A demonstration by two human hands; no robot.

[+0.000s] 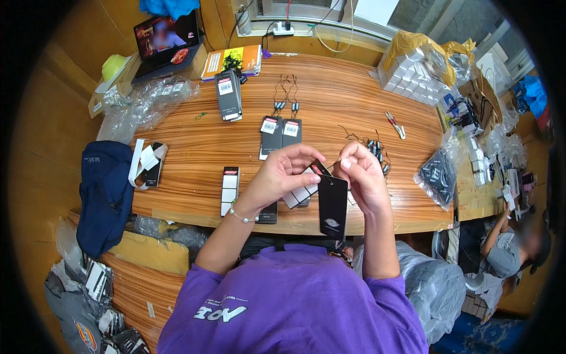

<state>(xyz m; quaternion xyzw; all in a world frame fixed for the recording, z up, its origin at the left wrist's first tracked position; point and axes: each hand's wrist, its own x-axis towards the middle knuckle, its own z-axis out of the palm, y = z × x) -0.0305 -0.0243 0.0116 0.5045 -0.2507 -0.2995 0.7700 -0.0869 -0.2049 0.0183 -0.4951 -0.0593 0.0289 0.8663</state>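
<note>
Between thumb and fingers, my left hand holds hang tags by their top ends. One is a black hang tag hanging down; behind it a white-panelled tag with a red top slants to the left. My right hand is closed in a pinch on a thin dark cord close to the tags' top; the fingers partly hide the cord. Just beyond my left hand lie two grey tags with white stickers. Another panelled tag lies beside my left forearm, and dark tags lie partly under it.
Several cords lie right of my right hand, more cords farther back. A stack of grey tags stands back left. Snips, a bagged black bundle and white boxes are at right. Another person sits far right.
</note>
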